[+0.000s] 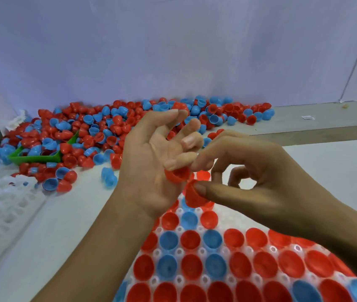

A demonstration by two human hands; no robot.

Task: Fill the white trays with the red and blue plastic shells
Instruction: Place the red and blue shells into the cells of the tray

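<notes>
Right hand [249,171] pinches a red shell [193,196] by its rim, thumb against forefinger, just above the tray [214,251]. Left hand [151,162] is palm-up, fingers loosely curled, another red shell [176,174] held at the fingertips. From the head view I judge we are mid-placement: near rows are full, so next I'd seat this shell open side up in a far empty cup. Loose shells [99,131] lie heaped on the counter [64,225] beyond.
</notes>
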